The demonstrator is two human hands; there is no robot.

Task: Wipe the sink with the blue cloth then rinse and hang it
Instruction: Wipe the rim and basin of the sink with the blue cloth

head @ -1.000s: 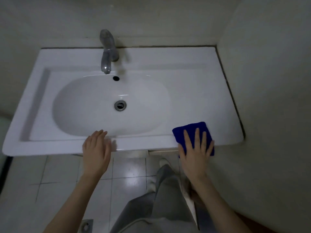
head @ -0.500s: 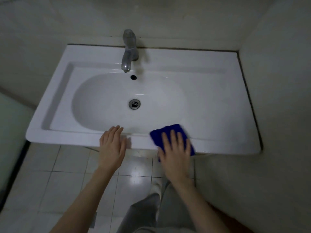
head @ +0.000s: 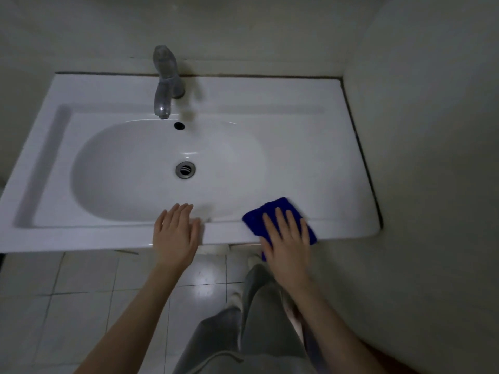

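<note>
White sink (head: 310,157) fills a tiled corner — right hand (head: 289,238) flat, fingers spread, pressing the blue cloth (head: 272,211) onto its front rim; left hand (head: 175,236) open, empty, resting beside.

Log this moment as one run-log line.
step: wiping front rim | right hand: flat on blue cloth | left hand: flat on sink rim | tap: no water visible

Bare forearms, no sleeves reaching the left hand (head: 175,236) or right hand (head: 286,240). Loose grey trousers (head: 251,327) below. Pale footwear (head: 237,299), possibly white socks or slippers, too dim to tell.
</note>
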